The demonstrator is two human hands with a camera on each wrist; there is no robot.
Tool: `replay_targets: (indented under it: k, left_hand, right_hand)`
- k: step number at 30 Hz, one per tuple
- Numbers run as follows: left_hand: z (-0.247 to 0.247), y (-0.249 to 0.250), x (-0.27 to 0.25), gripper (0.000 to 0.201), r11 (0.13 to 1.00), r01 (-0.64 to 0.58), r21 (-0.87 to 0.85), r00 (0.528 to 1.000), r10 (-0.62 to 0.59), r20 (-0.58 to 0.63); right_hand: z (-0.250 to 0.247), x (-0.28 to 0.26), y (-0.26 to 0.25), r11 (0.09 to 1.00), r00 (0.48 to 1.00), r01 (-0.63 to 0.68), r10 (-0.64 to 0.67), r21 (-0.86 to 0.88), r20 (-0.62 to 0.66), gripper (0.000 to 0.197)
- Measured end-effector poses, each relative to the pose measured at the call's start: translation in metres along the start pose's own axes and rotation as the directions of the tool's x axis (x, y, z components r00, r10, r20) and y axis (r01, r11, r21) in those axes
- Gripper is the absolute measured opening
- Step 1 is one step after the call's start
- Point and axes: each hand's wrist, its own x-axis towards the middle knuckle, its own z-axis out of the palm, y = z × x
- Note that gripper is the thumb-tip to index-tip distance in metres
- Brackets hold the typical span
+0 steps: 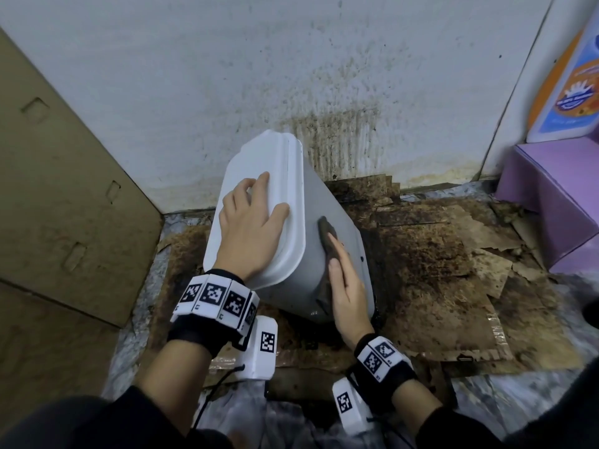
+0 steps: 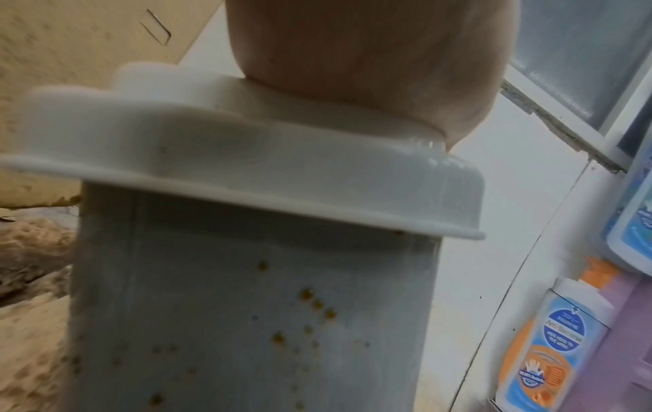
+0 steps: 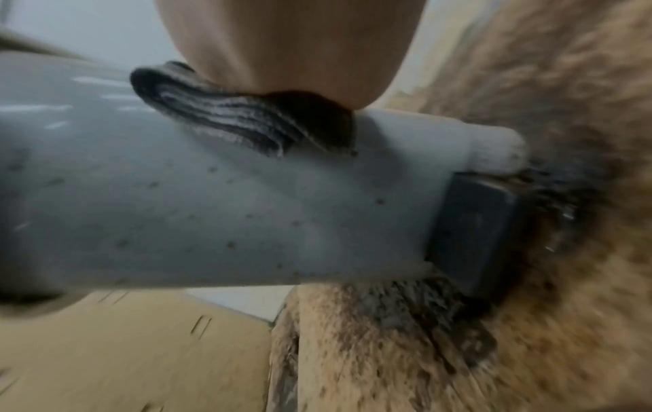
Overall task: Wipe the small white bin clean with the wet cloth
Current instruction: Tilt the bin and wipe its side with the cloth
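The small white bin [image 1: 337, 209] stands tilted on the stained floor, its lid [image 1: 259, 163] leaning toward the wall. My left hand [image 1: 251, 218] lies flat on the lid with fingers spread, steadying it. My right hand [image 1: 346, 283] presses a dark wet cloth [image 1: 327, 241] flat against the bin's right side. In the right wrist view the striped grey cloth [image 3: 239, 122] sits folded under my palm on the speckled bin wall [image 3: 211, 209], with the dark pedal [image 3: 476, 234] near the base. The left wrist view shows the lid [image 2: 247, 167] above brown spots on the bin [image 2: 247, 320].
Soaked, dirty cardboard sheets [image 1: 437, 270] cover the floor under the bin. A stained white wall [image 1: 291, 76] stands behind. A large cardboard box [image 1: 58, 189] is at the left, a purple box [image 1: 557, 196] and a soap bottle [image 1: 564, 89] at the right.
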Motion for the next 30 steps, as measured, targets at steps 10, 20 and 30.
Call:
replay_targets:
  k: [10,20,30]
  left_hand:
    - [0.004,0.005,0.001,0.059,1.000,-0.021,0.019,1.000,0.020,0.015]
    - [0.014,0.017,0.001,0.062,0.997,-0.053,0.063,0.999,0.053,0.010]
    - [0.014,0.051,-0.004,0.065,0.854,0.084,-0.514,0.992,-0.121,-0.038]
  right_hand:
    - [-0.008,0.007,0.021,0.950,0.893,-0.309,0.307,0.048,-0.328,0.038]
    - [-0.007,0.057,-0.094,0.848,0.966,-0.184,0.249,0.497,-0.066,0.040]
    - [-0.028,0.070,-0.105,0.982,0.990,-0.099,0.081,0.163,0.114,0.050]
